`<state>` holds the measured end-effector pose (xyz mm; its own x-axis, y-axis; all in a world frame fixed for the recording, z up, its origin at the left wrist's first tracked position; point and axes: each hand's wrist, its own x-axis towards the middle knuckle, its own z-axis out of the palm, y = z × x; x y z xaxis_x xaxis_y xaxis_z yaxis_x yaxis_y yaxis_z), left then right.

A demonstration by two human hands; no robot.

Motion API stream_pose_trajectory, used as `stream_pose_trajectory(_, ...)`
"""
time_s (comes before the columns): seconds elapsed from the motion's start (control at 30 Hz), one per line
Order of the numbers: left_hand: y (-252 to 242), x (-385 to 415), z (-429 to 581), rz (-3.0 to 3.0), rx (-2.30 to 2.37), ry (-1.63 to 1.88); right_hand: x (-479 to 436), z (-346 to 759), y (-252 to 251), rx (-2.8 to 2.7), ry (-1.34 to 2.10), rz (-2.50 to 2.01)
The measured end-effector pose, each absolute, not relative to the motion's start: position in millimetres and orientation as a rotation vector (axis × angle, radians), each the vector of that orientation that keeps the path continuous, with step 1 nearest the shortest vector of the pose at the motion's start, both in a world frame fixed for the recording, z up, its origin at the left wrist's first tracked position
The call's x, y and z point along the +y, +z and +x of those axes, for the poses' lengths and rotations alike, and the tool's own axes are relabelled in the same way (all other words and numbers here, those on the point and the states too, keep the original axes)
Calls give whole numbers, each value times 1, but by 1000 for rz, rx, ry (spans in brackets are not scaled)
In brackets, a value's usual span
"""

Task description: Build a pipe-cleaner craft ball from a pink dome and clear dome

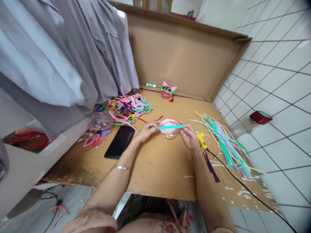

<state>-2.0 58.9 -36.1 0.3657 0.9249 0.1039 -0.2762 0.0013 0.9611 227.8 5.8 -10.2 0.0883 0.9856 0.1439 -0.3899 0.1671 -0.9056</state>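
My left hand (147, 130) and my right hand (190, 136) each pinch one end of a turquoise pipe cleaner (171, 127), held level between them. The pipe cleaner lies across a small clear round ball with a pink rim (169, 130) that rests on the brown cardboard sheet (157, 165). Both hands have their fingers closed. A thin bangle circles my left forearm.
A black phone (120, 141) lies left of my left hand. A yellow glue gun (201, 139) with a black cord sits right of my right hand. Straight pipe cleaners (225, 142) fan out at right; bent ones (126, 108) pile at left. A pink finished figure (167, 90) stands by the cardboard wall. A red-lidded jar (257, 120) lies on the tiles.
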Motion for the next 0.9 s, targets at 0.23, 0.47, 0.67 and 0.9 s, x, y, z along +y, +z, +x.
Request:
stream_pose_trajectory(0.23,-34,57,-2,1226,704,1072,5,225,-9,-942,1170,-853)
stream_pose_trajectory(0.47,-30,55,-1,1237,720,1059,7,224,-11,-944,1083,-940)
stream_pose_trajectory(0.67,-31,56,-1,1190,671,1051,7,223,-13,-910,1058,-930)
stream_pose_trajectory(0.9,-35,56,0,1227,606,1070,13,225,-23,-886,1009,-1004)
